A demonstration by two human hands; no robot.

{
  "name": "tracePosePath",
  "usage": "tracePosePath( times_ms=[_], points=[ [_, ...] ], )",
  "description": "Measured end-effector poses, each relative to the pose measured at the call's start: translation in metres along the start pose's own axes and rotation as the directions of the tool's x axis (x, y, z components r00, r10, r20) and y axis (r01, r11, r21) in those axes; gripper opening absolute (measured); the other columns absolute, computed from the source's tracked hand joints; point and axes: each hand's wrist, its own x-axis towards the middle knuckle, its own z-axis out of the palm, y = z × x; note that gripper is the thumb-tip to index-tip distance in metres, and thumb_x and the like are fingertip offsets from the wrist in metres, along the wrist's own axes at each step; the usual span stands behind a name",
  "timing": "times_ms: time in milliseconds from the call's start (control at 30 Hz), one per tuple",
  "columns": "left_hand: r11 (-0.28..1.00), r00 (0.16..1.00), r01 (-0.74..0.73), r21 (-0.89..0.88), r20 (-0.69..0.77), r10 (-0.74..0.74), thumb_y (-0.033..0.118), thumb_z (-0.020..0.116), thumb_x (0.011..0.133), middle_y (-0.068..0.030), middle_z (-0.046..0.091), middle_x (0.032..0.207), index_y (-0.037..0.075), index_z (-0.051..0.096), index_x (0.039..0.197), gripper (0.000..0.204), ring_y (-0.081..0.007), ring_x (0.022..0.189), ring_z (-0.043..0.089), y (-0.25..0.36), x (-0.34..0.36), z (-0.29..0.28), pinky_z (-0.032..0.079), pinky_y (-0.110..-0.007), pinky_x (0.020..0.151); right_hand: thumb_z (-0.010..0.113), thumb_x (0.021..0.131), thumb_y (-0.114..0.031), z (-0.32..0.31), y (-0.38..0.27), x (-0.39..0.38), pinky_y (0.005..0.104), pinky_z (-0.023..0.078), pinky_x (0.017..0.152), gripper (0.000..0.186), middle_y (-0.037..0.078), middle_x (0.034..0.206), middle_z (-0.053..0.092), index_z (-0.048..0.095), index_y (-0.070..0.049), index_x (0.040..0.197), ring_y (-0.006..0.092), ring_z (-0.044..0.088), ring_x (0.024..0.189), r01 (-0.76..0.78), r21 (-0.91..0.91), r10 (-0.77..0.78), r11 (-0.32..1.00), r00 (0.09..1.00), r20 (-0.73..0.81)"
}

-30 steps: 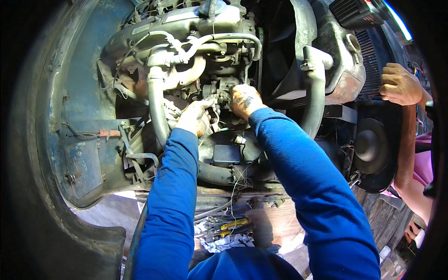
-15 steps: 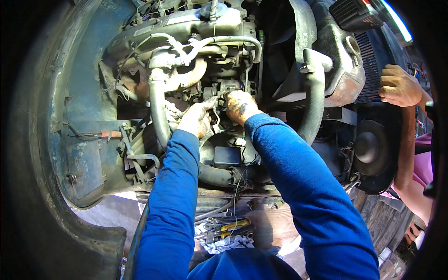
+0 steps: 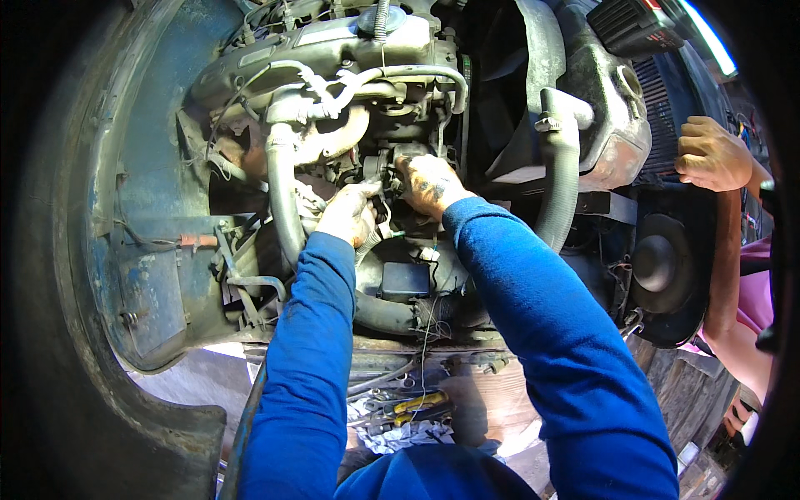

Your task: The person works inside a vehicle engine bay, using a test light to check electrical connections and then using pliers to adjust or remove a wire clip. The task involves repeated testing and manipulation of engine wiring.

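Both hands had closed in since a second earlier: the right hand (image 3: 429, 183) had slid left and down off the upper fittings, and the left hand (image 3: 350, 212) had crept toward it, so the two nearly met.

Largest of all, the engine (image 3: 333, 58) lay open in the blue bay, its long axis running across the view from left to right, top cover toward the upper edge. A thick grey hose (image 3: 279, 192) ran down its left flank, roughly upright, and a second hose (image 3: 562, 175) dropped on the right. Between them sat the small metal fitting (image 3: 383, 167) that the hands worked on, low on the engine's side, just above a black box (image 3: 406, 279).

The right hand curled over that fitting, fingers bent and narrow; the left cupped under it, closed on something small, perhaps a tool or bolt, though the view was too crowded to tell. The fitting was mounted in place, so the work looked midway. Another person's hand (image 3: 708, 154) rested on the bodywork at the right.
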Motion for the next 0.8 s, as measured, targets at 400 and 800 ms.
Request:
tracePosePath(
  times_ms=[400, 800],
  points=[
    [0.999, 0.999, -0.012, 0.053, 0.041, 0.009, 0.007, 0.063, 0.094, -0.0035, 0.068, 0.097, 0.005, 0.067, 0.113, 0.02, -0.0171, 0.088, 0.062, -0.005, 0.012, -0.009, 0.051, -0.03, 0.081, 0.066, 0.081, -0.014, 0.01, -0.005, 0.003, 0.0445, 0.057, 0.085, 0.026, 0.019, 0.099, 0.073, 0.07, -0.007, 0.106, 0.0362, 0.071, 0.095, -0.089, -0.024, 0.09, 0.996, 0.995, 0.043],
    [0.999, 0.998, 0.022, 0.041, 0.064, -0.024, 0.011, 0.063, 0.094, -0.0028, 0.068, 0.087, 0.008, 0.067, 0.107, 0.013, -0.0176, 0.077, 0.061, -0.002, 0.004, -0.006, 0.048, -0.031, 0.072, 0.071, 0.08, -0.02, -0.001, -0.003, 0.001, 0.0435, 0.056, 0.089, 0.03, 0.02, 0.101, 0.073, 0.07, -0.006, 0.106, 0.0363, 0.071, 0.099, -0.1, 0.037, 0.099, 0.994, 0.995, 0.011]
  ],
)
